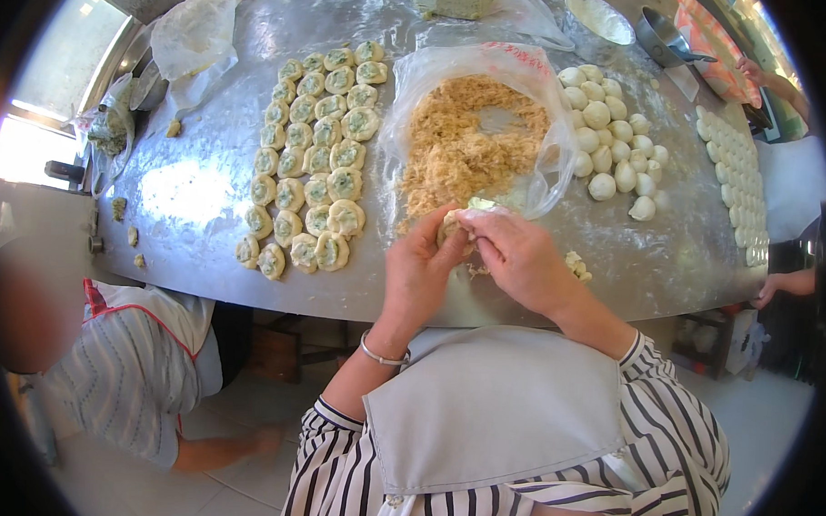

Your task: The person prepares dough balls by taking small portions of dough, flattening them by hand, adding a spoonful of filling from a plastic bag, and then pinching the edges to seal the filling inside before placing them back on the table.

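Both my hands meet over the front edge of the steel table, just below a plastic bag [398,145] spread around a heap of shredded tan filling [451,153]. My left hand [423,262] cups a small piece of dough [449,230], its fingers curled around it. At the top of that piece, my right hand [515,251] pinches the rim with thumb and fingers. My fingers hide most of the dough. A pale green object [482,203] shows just behind my right fingertips. To the left sit rows of flattened dough rounds [319,159] with green filling in their centres.
White dough balls [620,150] are piled right of the bag. Farther right lie rows of pale dough pieces [729,180], near another person's hand [768,289]. A bowl of flour [601,19] and a metal pot [659,38] stand behind. A co-worker [137,344] bends at the left.
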A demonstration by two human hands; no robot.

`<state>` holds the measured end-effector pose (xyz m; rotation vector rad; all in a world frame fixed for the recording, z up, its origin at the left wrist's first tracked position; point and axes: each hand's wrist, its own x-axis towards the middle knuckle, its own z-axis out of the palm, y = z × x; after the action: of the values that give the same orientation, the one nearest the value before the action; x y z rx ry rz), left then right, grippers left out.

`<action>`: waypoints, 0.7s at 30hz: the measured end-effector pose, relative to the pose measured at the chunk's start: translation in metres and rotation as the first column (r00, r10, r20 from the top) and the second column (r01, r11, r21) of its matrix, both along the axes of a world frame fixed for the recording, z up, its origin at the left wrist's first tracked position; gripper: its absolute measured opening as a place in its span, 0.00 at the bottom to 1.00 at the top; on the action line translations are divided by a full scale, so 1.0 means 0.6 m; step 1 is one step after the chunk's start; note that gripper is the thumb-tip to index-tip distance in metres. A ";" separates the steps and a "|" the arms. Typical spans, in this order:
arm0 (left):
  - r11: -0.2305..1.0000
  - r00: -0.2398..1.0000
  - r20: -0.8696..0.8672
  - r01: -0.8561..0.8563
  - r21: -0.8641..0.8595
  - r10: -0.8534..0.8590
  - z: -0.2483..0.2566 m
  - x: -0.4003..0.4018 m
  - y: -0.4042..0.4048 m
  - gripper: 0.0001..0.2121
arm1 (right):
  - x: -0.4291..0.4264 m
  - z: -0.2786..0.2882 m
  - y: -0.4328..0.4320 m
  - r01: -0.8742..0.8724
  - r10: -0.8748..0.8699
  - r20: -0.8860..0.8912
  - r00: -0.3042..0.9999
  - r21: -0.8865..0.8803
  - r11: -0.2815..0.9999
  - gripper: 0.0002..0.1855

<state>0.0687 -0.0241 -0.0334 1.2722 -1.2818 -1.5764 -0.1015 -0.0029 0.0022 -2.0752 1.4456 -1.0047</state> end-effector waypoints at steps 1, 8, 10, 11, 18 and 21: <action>0.997 0.990 -0.139 0.000 0.079 0.011 0.003 0.005 -0.005 0.19 | -0.003 0.002 -0.001 0.012 -0.013 0.034 0.999 0.015 1.000 0.18; 0.906 0.819 -0.569 0.184 0.381 0.072 0.025 0.042 -0.019 0.17 | -0.040 0.008 -0.016 -0.037 0.022 0.101 0.995 0.150 0.988 0.37; 0.869 0.780 -0.625 0.288 0.401 0.030 0.036 0.044 -0.018 0.17 | -0.033 -0.001 -0.018 -0.136 0.136 0.005 0.991 0.099 0.986 0.46; 0.847 0.757 -0.653 0.340 0.408 0.011 0.039 0.043 -0.017 0.18 | -0.030 -0.006 -0.019 -0.153 0.153 0.005 0.988 0.109 0.982 0.49; 0.839 0.775 -0.631 0.320 0.440 0.034 0.030 0.024 0.007 0.17 | -0.014 -0.018 -0.035 -0.257 0.257 -0.083 0.963 0.014 0.966 0.47; 0.929 0.914 -0.395 0.218 0.298 -0.088 0.024 0.015 0.016 0.17 | -0.009 -0.010 -0.035 -0.287 0.277 -0.183 0.943 -0.030 0.958 0.45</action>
<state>0.0777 -0.0146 -0.0188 1.0066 -0.9106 -2.1060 -0.1069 -0.0240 -0.0036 -2.3806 1.1627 -0.7714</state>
